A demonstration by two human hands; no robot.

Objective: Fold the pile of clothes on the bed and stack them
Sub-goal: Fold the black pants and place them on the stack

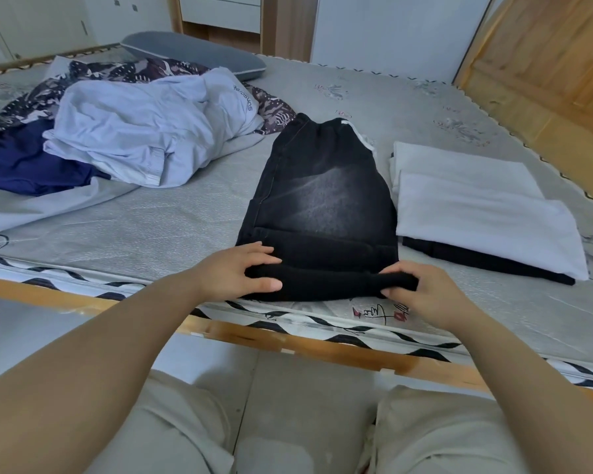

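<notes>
Black faded jeans (326,196) lie partly folded on the bed (151,230), waistband pointing away from me, near edge rolled up thick. My left hand (240,271) grips the left end of that near fold, thumb underneath. My right hand (415,289) pinches the right end of the same fold. To the right sits a stack (473,213) of folded white garments on top of a black one. At the far left lies the unfolded pile (141,131): a pale blue shirt, a navy piece and a patterned dark fabric.
A grey pillow (192,54) rests at the head of the bed. The wooden bed frame (288,343) runs along the near edge in front of my knees. A wooden door (548,53) stands at the right, white drawers behind.
</notes>
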